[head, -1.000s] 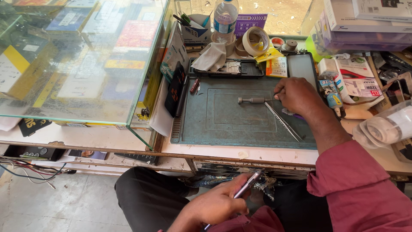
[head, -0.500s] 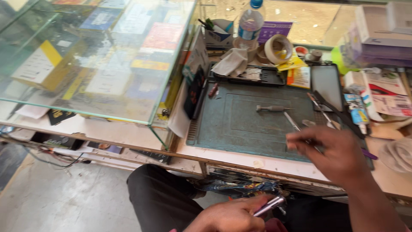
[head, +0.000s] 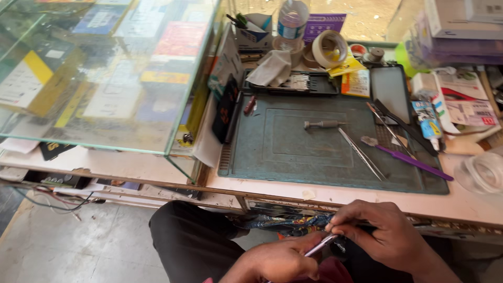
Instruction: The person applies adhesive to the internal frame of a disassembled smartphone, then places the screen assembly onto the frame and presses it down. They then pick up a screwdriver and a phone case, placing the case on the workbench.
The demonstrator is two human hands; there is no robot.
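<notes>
Both hands meet below the bench edge, over my lap. My left hand [head: 280,260] grips a slim silver tool [head: 320,245] whose tip points up and right. My right hand [head: 385,237] closes its fingers on that tip and on something small and dark that I cannot make out. On the bench above lies a grey-green work mat [head: 293,147] with a small screwdriver [head: 322,124], long metal tweezers [head: 361,153] and a purple-handled brush [head: 411,161].
A glass display case [head: 105,73] with boxes inside fills the left. At the back stand a plastic bottle [head: 292,18], a tape roll [head: 328,47], a cloth [head: 270,68] and a black parts tray [head: 304,84]. Boxes and packets crowd the right; an open drawer [head: 288,220] sits under the bench.
My right hand has come off the mat and down to my lap, meeting the left hand at the tool's tip. The view has tilted down and shifted left.
</notes>
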